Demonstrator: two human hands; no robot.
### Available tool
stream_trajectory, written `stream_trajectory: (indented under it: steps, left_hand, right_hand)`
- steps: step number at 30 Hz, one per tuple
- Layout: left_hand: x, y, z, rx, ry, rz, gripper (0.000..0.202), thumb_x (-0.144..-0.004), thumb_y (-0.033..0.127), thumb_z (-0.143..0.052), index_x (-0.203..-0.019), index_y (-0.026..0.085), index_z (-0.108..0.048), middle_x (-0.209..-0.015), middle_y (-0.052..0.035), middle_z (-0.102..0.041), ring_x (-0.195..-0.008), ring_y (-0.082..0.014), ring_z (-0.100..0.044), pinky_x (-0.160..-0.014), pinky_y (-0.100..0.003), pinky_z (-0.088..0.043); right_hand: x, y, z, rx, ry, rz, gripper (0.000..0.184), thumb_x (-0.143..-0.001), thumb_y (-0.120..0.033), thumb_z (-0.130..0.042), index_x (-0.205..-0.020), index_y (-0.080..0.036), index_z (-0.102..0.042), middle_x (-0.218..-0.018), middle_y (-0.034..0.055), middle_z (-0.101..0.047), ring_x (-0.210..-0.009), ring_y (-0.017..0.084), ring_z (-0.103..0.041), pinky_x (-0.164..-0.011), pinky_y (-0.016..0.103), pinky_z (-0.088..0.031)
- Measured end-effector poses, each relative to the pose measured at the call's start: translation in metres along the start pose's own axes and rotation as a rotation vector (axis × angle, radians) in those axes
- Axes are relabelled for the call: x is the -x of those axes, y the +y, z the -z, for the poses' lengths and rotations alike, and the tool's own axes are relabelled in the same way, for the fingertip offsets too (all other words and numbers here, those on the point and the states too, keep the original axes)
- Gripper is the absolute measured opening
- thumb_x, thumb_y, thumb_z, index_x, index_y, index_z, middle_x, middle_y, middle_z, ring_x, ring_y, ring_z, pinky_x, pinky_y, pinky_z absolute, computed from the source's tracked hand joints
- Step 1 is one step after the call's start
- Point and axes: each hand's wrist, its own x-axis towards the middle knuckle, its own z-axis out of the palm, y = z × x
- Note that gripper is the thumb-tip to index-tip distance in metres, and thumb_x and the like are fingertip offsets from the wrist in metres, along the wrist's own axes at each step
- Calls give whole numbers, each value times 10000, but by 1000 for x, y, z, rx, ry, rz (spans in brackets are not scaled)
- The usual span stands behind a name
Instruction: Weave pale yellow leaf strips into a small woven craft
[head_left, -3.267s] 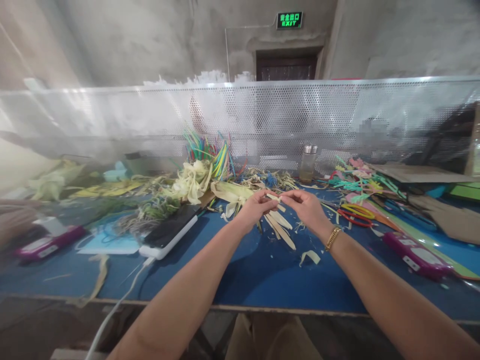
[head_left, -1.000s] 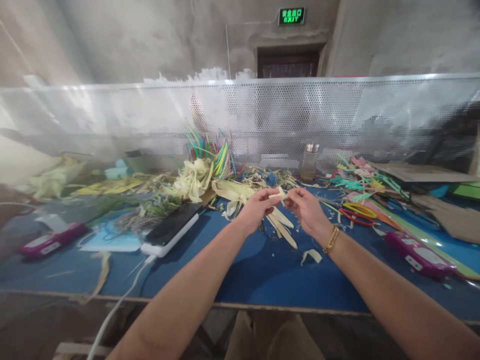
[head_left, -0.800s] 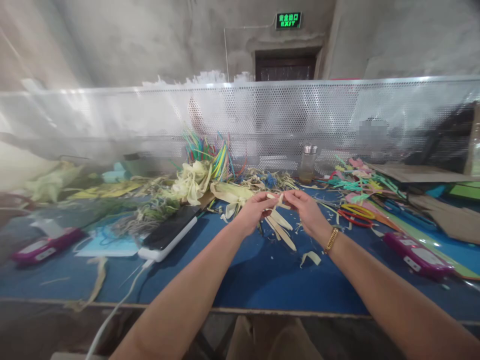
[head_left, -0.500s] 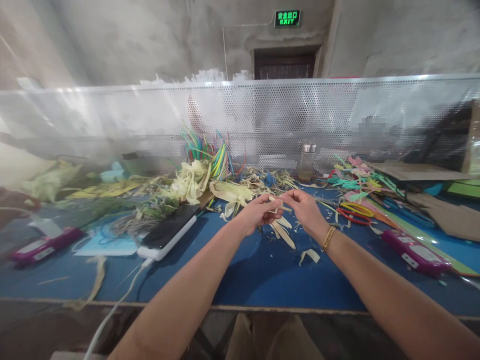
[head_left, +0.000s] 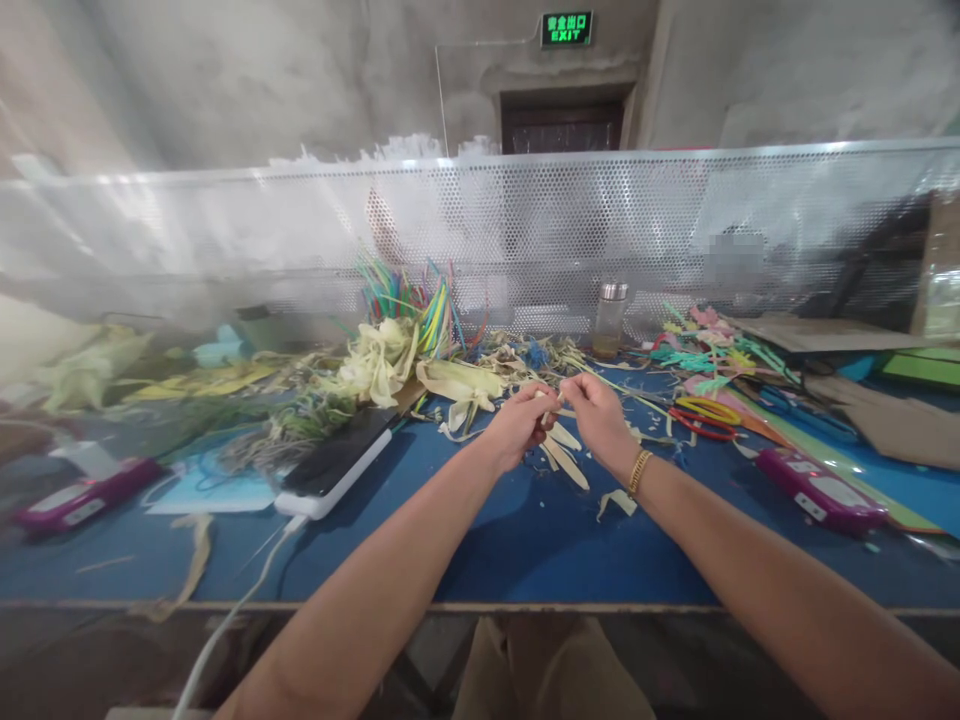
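Note:
My left hand (head_left: 520, 422) and my right hand (head_left: 596, 415) meet above the blue table (head_left: 517, 545), fingers pinched together on a thin pale leaf strip (head_left: 553, 407) held between them. The right wrist wears a gold bracelet (head_left: 638, 472). Under the hands lie several more pale strips (head_left: 564, 455), and a curled piece (head_left: 616, 500) rests nearer to me. A heap of pale leaves (head_left: 382, 360) lies to the left of the hands.
A black-and-white device (head_left: 337, 462) with a white cable lies left. Coloured strips (head_left: 409, 300) stand at the back by a glass jar (head_left: 608, 320). Red and yellow scissors (head_left: 705, 415) and a magenta device (head_left: 817, 490) lie right; another magenta device (head_left: 82, 495) lies far left. A perforated metal screen (head_left: 525, 230) closes the back.
Both hands have drawn closer together and a little left, still pinching the strip. The view has shifted slightly.

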Motion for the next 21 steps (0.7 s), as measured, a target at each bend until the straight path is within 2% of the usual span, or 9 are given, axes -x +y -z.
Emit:
stream_trajectory:
  steps: [5, 10, 15, 21]
  left_hand:
    - [2, 1, 4, 72, -83, -21, 237, -639, 296, -709, -752, 200, -524, -579, 61, -450, -500, -44, -408, -465, -170, -268]
    - [1, 2, 11, 50, -97, -61, 315, -621, 359, -764, -814, 177, -596, -652, 35, -507, -559, -44, -441, -520, -183, -313]
    - [-2, 1, 16, -93, -54, -112, 364, -626, 390, -758, -894, 186, -621, -661, 28, -511, -553, -57, -427, -508, -201, -290]
    - [-1, -1, 15, -147, -129, -175, 316, -657, 408, -732, -702, 167, -533, -567, 58, -396, -498, -49, -330, -503, -210, -255]
  right_hand:
    - [-2, 5, 1, -77, -8, -24, 293, -821, -460, -491, -688, -202, -531, -621, -20, -502, -598, 133, -429, -587, 265, -337]
    - [-8, 8, 9, -279, -193, -102, 354, -817, -549, -466, -706, -215, -512, -651, -14, -501, -612, 135, -441, -586, 258, -371]
    - [-9, 10, 13, -146, -255, -13, 346, -806, -537, -502, -679, -216, -525, -627, -21, -477, -592, 130, -413, -566, 254, -352]
    - [-7, 6, 14, -57, -291, 3, 415, -841, -536, -432, -608, -203, -517, -570, -17, -438, -575, 133, -385, -534, 265, -298]
